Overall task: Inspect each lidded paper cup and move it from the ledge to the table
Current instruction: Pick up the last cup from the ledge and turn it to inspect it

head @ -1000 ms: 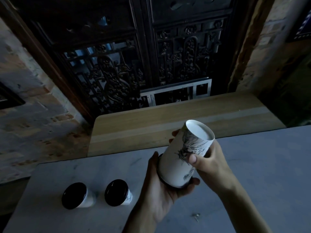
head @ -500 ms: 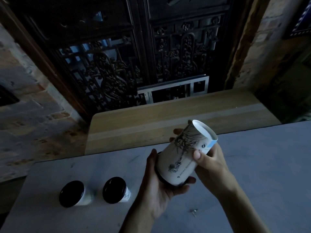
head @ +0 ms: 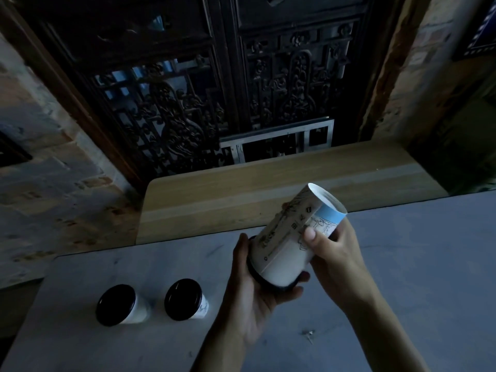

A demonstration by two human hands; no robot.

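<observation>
I hold a white paper cup (head: 284,248) with ink drawings and a blue band upside down and tilted, its base up to the right, its black lid down to the left. My left hand (head: 255,296) cups the lid end from below. My right hand (head: 330,251) grips the cup near its base, thumb across the drawings. Two more lidded cups stand upright on the grey table (head: 416,264) at the front left: one cup (head: 116,304) on the left and another cup (head: 185,299) beside it. The wooden ledge (head: 268,189) behind the table carries no cups.
A dark carved wooden screen (head: 214,89) rises behind the ledge, with brick walls (head: 40,183) on both sides. A small metal bit (head: 310,333) lies on the table near my right forearm.
The cup has been turned in my hands and tipped further to the right, so the blue band and more of the drawing now face me. Both hands stay on it.
</observation>
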